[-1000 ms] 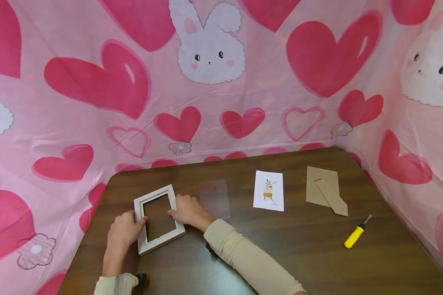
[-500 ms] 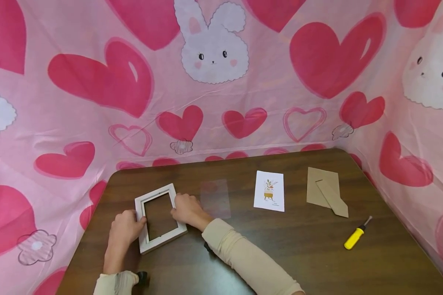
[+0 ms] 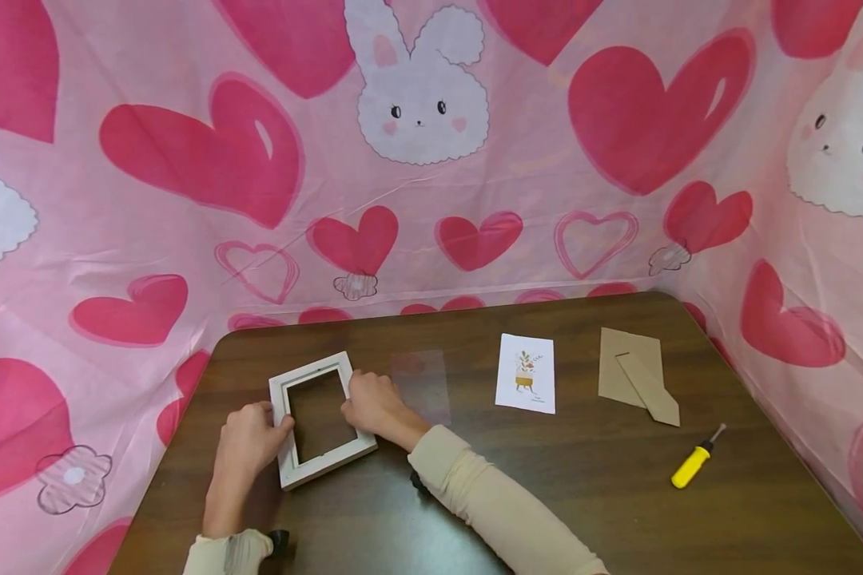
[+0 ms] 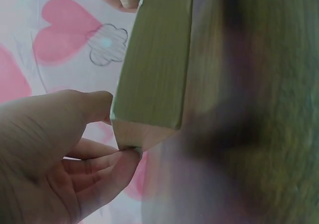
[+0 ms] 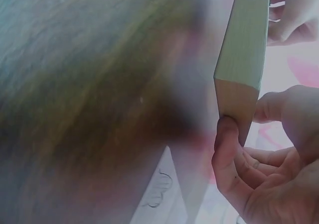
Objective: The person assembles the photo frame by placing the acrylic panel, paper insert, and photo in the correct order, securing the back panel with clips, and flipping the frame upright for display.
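Note:
In the head view, a white picture frame [image 3: 327, 461] with an open middle is held between both hands, over the left part of the table. My left hand [image 3: 248, 443] grips its left side, thumb over the face. The right hand [image 3: 381, 406] holds the opposite side, close to the clear sheet [image 3: 423, 390]. Seen from the left wrist, the frame's edge [image 4: 152, 69] is pinched between thumb and fingers of the left hand [image 4: 55, 154]. From the right wrist, thumb and curled fingers of the right hand [image 5: 274, 171] pinch the frame's edge [image 5: 242, 50].
Right of the clear sheet lies a white card [image 3: 525, 399] with a plant picture. Farther right are a brown backing board [image 3: 618, 383] with a stand leg and a yellow-handled screwdriver [image 3: 693, 465]. A pink heart-print cloth [image 3: 511, 176] hangs behind the wooden table [image 3: 546, 495].
Both hands have shifted the picture frame slightly right and away from the body. The sheet, card, backing board and screwdriver stay in place; the head view has turned slightly.

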### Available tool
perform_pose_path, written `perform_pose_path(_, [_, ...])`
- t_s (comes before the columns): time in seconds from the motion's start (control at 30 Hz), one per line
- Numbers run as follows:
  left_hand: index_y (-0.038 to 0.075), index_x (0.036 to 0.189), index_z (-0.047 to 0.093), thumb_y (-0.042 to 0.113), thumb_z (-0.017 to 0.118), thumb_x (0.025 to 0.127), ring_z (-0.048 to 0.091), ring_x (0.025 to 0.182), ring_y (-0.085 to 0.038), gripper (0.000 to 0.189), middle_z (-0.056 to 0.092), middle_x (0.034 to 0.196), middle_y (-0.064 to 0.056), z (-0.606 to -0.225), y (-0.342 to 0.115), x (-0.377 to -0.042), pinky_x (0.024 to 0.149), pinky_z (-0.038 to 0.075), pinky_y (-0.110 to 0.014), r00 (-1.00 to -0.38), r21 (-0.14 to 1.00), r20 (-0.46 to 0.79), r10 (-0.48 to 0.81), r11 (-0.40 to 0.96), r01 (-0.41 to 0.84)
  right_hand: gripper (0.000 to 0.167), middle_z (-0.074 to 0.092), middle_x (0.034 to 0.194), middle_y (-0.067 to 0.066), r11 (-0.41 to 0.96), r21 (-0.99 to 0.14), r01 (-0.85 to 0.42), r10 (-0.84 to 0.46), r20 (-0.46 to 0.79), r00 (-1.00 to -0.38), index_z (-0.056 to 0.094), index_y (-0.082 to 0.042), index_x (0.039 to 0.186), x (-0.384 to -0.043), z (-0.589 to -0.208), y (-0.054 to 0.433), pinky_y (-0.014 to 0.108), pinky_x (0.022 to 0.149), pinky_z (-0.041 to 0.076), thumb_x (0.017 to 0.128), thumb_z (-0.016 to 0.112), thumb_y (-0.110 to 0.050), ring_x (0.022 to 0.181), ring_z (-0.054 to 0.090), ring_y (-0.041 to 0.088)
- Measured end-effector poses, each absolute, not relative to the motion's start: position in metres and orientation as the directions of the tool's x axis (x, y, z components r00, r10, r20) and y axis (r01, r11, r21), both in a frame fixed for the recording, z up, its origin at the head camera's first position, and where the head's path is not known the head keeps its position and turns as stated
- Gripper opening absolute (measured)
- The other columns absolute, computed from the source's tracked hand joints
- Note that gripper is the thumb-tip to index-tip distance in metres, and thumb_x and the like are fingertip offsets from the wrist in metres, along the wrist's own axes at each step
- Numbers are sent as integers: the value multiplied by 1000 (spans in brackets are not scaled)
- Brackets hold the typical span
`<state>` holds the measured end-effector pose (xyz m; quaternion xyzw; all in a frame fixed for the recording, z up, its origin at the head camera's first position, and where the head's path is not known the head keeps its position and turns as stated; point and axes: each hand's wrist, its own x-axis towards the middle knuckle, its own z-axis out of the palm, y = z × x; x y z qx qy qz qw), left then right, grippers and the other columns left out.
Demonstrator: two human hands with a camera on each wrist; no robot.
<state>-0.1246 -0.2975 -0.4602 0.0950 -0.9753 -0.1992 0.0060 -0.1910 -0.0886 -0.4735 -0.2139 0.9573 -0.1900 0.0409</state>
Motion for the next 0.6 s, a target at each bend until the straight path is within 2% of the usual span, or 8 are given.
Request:
perform_pose_path(0.17, [-13,115,70,25,71,94,59,69,-25,44,75,84,-21,-453,-285,-123,61,51,-35,-984,406,-18,-175,898,-167,25,74,86,10,820,-403,-407,-435,25,-900,65,-3,99,-186,-466,-73,37,67,56,94,70,-27,76,73,28])
perform_pose_path(0.27, [-11,112,71,24,71,94,57,66,-23,40,72,77,-17,-447,-275,-122,57,48,-34,-986,417,-17,-167,895,-159,26,73,83,11,814,-428,-394,-422,32,-906,65,-1,101,-183,-463,-62,37,65,55,93,70,-26,73,72,29])
perform_pose_path(0.4, [-7,100,71,23,71,95,51,59,-20,30,55,61,-7,-443,-262,-121,52,41,-31,-986,444,-29,-163,882,-158,30,72,83,12,813,-444,-376,-401,39,-915,66,2,105,-179,-458,-48,39,65,56,94,71,-26,74,72,30])
perform_pose_path(0.6, [-2,88,70,21,73,94,47,54,-17,25,53,57,-4,-445,-245,-124,49,39,-29,-991,454,10,-131,884,-112,32,71,82,13,807,-481,-344,-373,37,-927,66,1,103,-178,-452,-25,39,66,56,91,74,-27,73,71,31])
